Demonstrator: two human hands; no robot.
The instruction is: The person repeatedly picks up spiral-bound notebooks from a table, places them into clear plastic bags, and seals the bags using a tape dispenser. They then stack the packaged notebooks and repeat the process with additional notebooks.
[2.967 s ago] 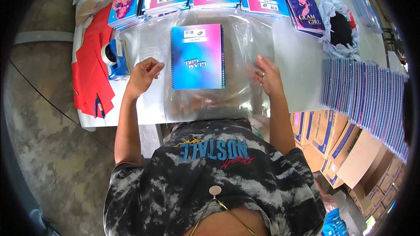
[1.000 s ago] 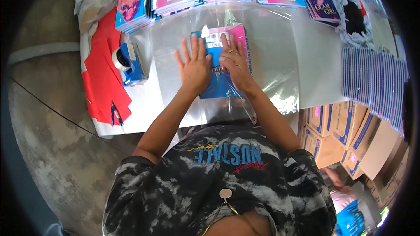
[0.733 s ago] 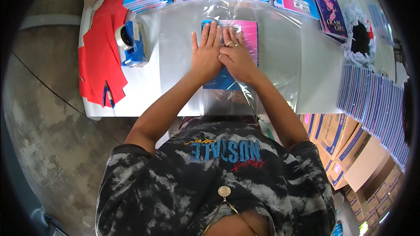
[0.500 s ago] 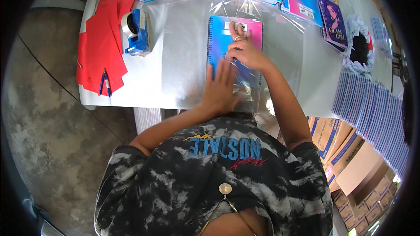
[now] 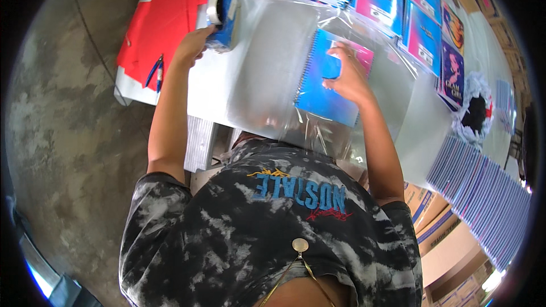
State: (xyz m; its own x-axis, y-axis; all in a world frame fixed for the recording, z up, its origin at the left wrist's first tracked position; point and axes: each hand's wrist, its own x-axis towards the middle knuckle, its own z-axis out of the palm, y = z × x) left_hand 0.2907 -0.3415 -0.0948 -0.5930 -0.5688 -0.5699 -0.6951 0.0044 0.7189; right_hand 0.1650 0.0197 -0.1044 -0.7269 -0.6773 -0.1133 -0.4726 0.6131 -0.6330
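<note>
A spiral notebook [image 5: 318, 88] with a blue and pink cover lies tilted on a sheet of clear plastic film [image 5: 261, 59], which stretches out on both sides of it. My right hand [image 5: 351, 79] rests over the notebook's upper part, thumb and fingers apart and curved, with the cover showing between them. Off to the left, my left hand [image 5: 193, 48] grips the near end of a blue tape dispenser [image 5: 226, 28] with a roll of clear tape. The fingertips there are partly hidden.
Red sheets [image 5: 165, 17] with pens [image 5: 154, 73] on them cover the table's left end. Stacked notebooks [image 5: 378, 0] line the far side. To the right stand a bag-lined container [image 5: 473, 111], a long row of notebooks [image 5: 478, 193] and cardboard boxes [image 5: 449, 244].
My left hand has left the notebook and reached left to the tape dispenser. My right hand stays over the notebook with its fingers more curved. The whole view has turned.
</note>
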